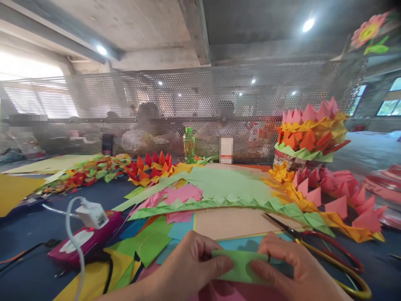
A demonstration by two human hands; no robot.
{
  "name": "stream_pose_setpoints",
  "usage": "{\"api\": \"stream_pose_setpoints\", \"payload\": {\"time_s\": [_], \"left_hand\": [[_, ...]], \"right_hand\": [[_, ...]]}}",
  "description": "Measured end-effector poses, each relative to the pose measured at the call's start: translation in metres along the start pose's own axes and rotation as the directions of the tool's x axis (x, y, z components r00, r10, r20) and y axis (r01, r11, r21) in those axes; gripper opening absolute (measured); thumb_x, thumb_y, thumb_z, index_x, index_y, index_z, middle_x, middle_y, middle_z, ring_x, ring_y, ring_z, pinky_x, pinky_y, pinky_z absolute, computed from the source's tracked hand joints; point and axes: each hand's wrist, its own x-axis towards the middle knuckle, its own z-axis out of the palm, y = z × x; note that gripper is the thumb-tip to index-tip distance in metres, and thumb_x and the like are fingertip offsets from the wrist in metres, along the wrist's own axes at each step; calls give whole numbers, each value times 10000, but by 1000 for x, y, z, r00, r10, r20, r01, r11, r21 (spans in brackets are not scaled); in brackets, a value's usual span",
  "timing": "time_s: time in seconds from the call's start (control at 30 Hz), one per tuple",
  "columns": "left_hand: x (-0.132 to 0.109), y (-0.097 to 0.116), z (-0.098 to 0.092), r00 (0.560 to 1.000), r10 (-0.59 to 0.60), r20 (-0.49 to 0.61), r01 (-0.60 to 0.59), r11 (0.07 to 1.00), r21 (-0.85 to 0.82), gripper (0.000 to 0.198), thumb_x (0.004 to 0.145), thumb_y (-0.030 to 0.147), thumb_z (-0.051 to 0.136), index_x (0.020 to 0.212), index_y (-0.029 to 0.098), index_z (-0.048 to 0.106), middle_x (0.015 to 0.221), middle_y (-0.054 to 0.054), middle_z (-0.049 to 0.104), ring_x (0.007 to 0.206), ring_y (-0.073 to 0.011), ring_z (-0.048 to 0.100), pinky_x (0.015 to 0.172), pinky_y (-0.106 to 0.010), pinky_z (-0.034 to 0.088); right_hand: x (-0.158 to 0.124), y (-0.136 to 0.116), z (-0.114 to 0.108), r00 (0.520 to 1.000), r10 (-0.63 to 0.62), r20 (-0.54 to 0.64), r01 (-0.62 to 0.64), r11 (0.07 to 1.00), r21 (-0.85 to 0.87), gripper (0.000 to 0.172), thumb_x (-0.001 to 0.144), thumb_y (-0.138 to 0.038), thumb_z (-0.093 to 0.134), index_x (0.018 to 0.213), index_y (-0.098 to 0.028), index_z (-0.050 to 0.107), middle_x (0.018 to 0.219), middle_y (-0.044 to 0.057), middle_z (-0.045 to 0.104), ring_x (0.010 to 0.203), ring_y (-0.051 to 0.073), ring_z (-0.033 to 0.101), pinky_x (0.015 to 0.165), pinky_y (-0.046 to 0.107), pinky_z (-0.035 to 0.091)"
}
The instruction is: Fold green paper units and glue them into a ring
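Between my two hands is a small folded piece of green paper (240,263). My left hand (191,267) pinches its left end between thumb and fingers. The right end is gripped the same way by my right hand (290,263). Just right of that hand lie scissors (293,232) with red and yellow handles, their blades pointing up and left. Beyond my hands a long strip of folded pale green paper points (219,205) curves across a beige sheet (238,223). Blue, green and pink sheets lie beneath and around my hands.
At left sits a purple power strip (109,228) with a white charger (92,213) and cables. Green bottle (189,146) stands at the back before a perforated metal screen (175,92). On the right are a stack of layered paper petals (308,129) and pink petal strips (336,200). People sit behind the screen.
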Motion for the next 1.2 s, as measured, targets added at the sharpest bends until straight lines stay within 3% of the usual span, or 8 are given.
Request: {"api": "stream_pose_setpoints", "payload": {"time_s": [0.73, 0.83, 0.93, 1.03, 1.2], "left_hand": [[-3, 4, 5, 1000, 8, -13, -8, 1000, 12, 513, 707, 594, 684, 774, 89, 738, 686, -111, 731, 424, -84, 547, 436, -173, 404], [-3, 3, 6, 1000, 14, -6, -14, 1000, -2, 492, 706, 576, 694, 760, 89, 740, 661, -93, 716, 430, -82, 544, 444, -177, 422], [-4, 0, 7, 998, 63, -1, -63, 998, 5, 445, 747, 536, 691, 785, 97, 753, 648, -73, 705, 474, -93, 573, 492, -189, 460], [-4, -3, 9, 996, 88, -1, -88, 996, 19, 403, 767, 502, 697, 776, 102, 745, 632, -60, 694, 512, -107, 596, 521, -196, 475], [-7, -2, 10, 997, 76, 6, -76, 997, 23, 384, 776, 491, 695, 772, 108, 731, 631, -45, 683, 537, -108, 599, 546, -198, 481]], "right_hand": [[-2, -1, 0, 1000, 2, -30, -2, 1000, -15, 416, 949, -471, 528, 632, -206, 580, 656, -22, 561, 633, 132, 555, 616, 211, 407], [-2, -2, 2, 998, 56, 18, -57, 997, 42, 373, 909, -468, 566, 651, -201, 607, 668, -14, 578, 654, 144, 560, 624, 218, 415], [-3, -9, 5, 975, 188, 118, -209, 957, 202, 312, 809, -494, 668, 727, -194, 663, 703, -10, 612, 666, 149, 550, 577, 210, 406], [-4, -16, 9, 954, 245, 171, -285, 919, 271, 367, 780, -538, 685, 703, -179, 674, 677, -11, 576, 619, 127, 505, 512, 200, 361], [-3, -16, 11, 982, 111, 151, -134, 979, 153, 417, 831, -436, 640, 536, -175, 503, 581, -36, 446, 570, 101, 435, 515, 209, 326]]}}
